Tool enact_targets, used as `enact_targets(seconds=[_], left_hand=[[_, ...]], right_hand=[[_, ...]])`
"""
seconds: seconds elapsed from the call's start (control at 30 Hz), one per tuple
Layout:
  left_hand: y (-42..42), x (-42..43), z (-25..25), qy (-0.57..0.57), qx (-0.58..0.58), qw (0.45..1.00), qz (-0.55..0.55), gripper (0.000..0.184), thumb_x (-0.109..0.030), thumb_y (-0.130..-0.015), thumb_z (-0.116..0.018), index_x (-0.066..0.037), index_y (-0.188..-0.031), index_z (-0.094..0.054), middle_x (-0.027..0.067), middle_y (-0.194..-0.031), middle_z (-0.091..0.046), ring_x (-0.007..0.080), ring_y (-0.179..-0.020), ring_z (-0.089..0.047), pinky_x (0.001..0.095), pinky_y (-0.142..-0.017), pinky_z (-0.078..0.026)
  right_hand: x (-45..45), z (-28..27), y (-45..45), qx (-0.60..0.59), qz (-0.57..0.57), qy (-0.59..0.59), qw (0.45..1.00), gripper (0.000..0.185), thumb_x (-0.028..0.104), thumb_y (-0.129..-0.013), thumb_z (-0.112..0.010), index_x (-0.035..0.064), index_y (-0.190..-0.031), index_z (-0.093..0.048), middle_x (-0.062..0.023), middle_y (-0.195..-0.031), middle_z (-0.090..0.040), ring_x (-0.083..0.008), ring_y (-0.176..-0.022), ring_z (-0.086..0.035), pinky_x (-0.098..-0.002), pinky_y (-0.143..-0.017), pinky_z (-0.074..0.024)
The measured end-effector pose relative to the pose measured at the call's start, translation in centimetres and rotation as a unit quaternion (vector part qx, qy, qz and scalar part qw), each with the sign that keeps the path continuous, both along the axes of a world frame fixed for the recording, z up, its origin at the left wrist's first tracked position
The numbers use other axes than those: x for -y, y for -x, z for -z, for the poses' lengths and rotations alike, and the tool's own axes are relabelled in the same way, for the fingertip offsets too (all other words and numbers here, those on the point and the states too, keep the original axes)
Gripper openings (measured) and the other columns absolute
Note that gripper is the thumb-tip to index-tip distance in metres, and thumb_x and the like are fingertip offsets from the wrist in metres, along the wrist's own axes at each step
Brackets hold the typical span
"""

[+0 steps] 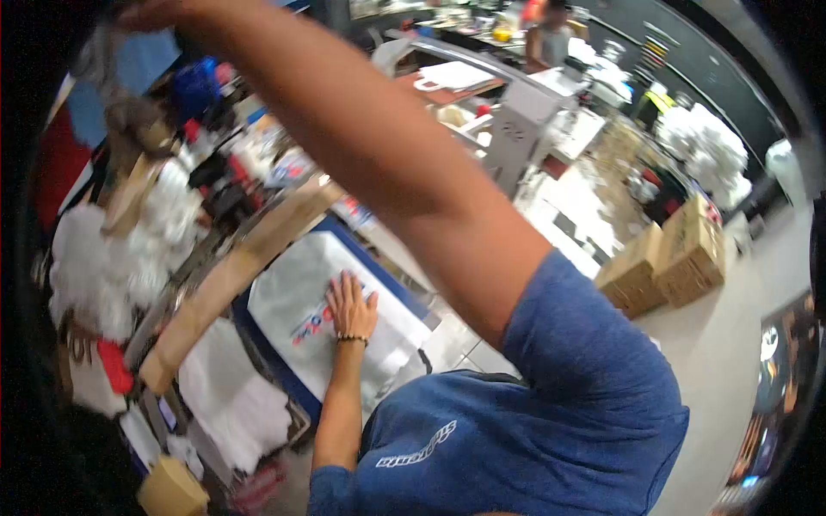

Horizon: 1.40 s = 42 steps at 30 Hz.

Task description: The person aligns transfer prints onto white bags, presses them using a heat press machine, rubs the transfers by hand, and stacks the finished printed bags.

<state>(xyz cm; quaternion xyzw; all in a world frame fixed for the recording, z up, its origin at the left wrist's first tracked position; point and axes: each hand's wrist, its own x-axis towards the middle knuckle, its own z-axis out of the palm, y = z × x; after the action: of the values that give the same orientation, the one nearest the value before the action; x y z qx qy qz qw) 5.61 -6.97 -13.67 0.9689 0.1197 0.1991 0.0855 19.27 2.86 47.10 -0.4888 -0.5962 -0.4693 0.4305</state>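
My left hand [351,311], with a beaded bracelet at the wrist, lies flat with fingers spread on a pale grey-white sheet [288,279]. Red and blue lettering [314,325] shows beside and partly under the fingers. Beneath the sheet is a blue board or pad [303,397], its edges visible around it. My right arm crosses the view up to the top left corner, where my right hand [155,14] is blurred and partly cut off. Close below that hand are a grey cloth-like thing [101,64] and a light blue panel [151,64]; whether the hand holds anything is unclear.
A long brown cardboard strip [237,279] runs left of the board. White crumpled material [107,267] heaps at far left, with a white cloth [228,387] nearer me. Cardboard boxes [688,249] stand on the floor at right. Another person [548,39] is at the back.
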Motion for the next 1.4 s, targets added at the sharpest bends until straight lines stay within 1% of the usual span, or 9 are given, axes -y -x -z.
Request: enact_targets(seconds=[0.17, 0.23, 0.5, 0.73, 0.8, 1.03, 1.13, 1.2, 1.4], left_hand=[[1.9, -0.5, -0.4, 0.0, -0.005, 1.0, -0.002, 0.072, -0.048, -0.097, -0.054, 0.001, -0.149, -0.042, 0.0208, -0.161, -0.032, 0.0468, -0.147, -0.028, 0.062, -0.118, -0.022], [4.0, -1.5, -1.0, -0.008, -0.045, 0.998, -0.044, 0.071, -0.048, -0.098, -0.053, 0.002, -0.148, -0.042, 0.0236, -0.161, -0.03, 0.0491, -0.147, -0.027, 0.0617, -0.118, -0.022], [13.3, -6.0, -2.2, 0.0, -0.043, 0.995, -0.091, 0.065, -0.043, -0.102, -0.05, 0.004, -0.146, -0.043, 0.0273, -0.152, -0.041, 0.0518, -0.141, -0.033, 0.0604, -0.117, -0.025], [15.0, -8.3, -1.1, 0.173, 0.168, 0.968, -0.075, 0.025, -0.017, -0.097, -0.064, 0.002, -0.113, -0.061, 0.0218, -0.112, -0.065, 0.0405, -0.107, -0.061, 0.0484, -0.094, -0.048], [15.6, -9.4, -0.2, 0.202, 0.162, 0.963, -0.075, 0.019, -0.013, -0.094, -0.066, 0.002, -0.106, -0.062, 0.0201, -0.106, -0.066, 0.0392, -0.103, -0.062, 0.048, -0.092, -0.049], [13.9, -11.6, 0.9, 0.069, 0.225, 0.971, -0.032, 0.009, -0.005, -0.085, -0.069, -0.001, -0.091, -0.063, 0.0141, -0.092, -0.067, 0.034, -0.089, -0.061, 0.0445, -0.082, -0.049], [14.5, -11.1, 0.2, 0.113, 0.205, 0.972, -0.028, 0.013, -0.001, -0.079, -0.07, 0.0, -0.091, -0.064, 0.0153, -0.087, -0.065, 0.0362, -0.089, -0.06, 0.0478, -0.082, -0.049], [14.7, -11.1, -0.2, 0.106, 0.195, 0.975, -0.033, 0.013, -0.001, -0.079, -0.07, 0.0, -0.091, -0.064, 0.0152, -0.088, -0.065, 0.0359, -0.089, -0.06, 0.0474, -0.081, -0.049], [14.7, -10.8, -0.6, 0.111, 0.197, 0.973, -0.037, 0.012, 0.0, -0.079, -0.069, 0.0, -0.09, -0.064, 0.0151, -0.088, -0.065, 0.0354, -0.088, -0.061, 0.0465, -0.08, -0.049]], right_hand=[[1.0, 0.4, 1.1, -0.053, 0.08, -0.047, 0.994, 0.082, 0.028, -0.081, -0.078, 0.014, -0.152, -0.04, -0.0186, -0.153, -0.04, -0.045, -0.124, -0.05, -0.0578, -0.104, -0.0427], [-3.8, -0.6, -2.7, 0.017, 0.11, -0.199, 0.974, 0.074, 0.066, -0.076, -0.066, 0.0089, -0.123, -0.066, -0.0285, -0.121, -0.062, -0.0443, -0.114, -0.059, -0.0569, -0.09, -0.0511], [-5.6, -1.9, -3.9, -0.046, 0.024, -0.065, 0.997, 0.102, 0.045, -0.058, -0.088, 0.0079, -0.144, -0.047, -0.028, -0.142, -0.04, -0.0496, -0.124, -0.047, -0.0576, -0.105, -0.0437], [1.4, 0.4, -0.9, 0.03, 0.021, -0.042, 0.998, 0.061, 0.046, -0.056, -0.087, 0.0071, -0.101, -0.077, -0.0269, -0.118, -0.062, -0.0447, -0.109, -0.06, -0.0526, -0.095, -0.0514], [10.3, 4.6, 4.2, 0.087, 0.016, -0.071, 0.994, 0.05, 0.047, -0.078, -0.076, 0.0004, -0.095, -0.071, -0.0195, -0.071, -0.066, -0.0406, -0.069, -0.066, -0.0448, -0.066, -0.0546], [19.5, 31.5, 12.4, -0.171, -0.246, 0.237, 0.924, 0.025, 0.028, -0.09, -0.073, 0.0049, -0.082, -0.065, -0.0132, -0.078, -0.058, -0.0322, -0.072, -0.061, -0.0438, -0.06, -0.0436], [17.8, 48.0, 8.1, -0.221, -0.027, 0.385, 0.896, 0.026, 0.027, -0.09, -0.072, 0.0087, -0.11, -0.071, -0.0172, -0.124, -0.061, -0.0351, -0.117, -0.059, -0.0498, -0.096, -0.0467], [19.4, 52.5, 8.0, -0.238, 0.123, 0.47, 0.841, 0.044, 0.034, -0.095, -0.065, 0.0175, -0.136, -0.062, -0.0158, -0.153, -0.042, -0.0395, -0.143, -0.036, -0.064, -0.114, -0.0268], [21.7, 58.0, 6.7, -0.276, 0.171, 0.432, 0.842, 0.053, 0.046, -0.099, -0.052, 0.0203, -0.145, -0.053, -0.0151, -0.159, -0.036, -0.0423, -0.149, -0.025, -0.0706, -0.115, -0.0185]])
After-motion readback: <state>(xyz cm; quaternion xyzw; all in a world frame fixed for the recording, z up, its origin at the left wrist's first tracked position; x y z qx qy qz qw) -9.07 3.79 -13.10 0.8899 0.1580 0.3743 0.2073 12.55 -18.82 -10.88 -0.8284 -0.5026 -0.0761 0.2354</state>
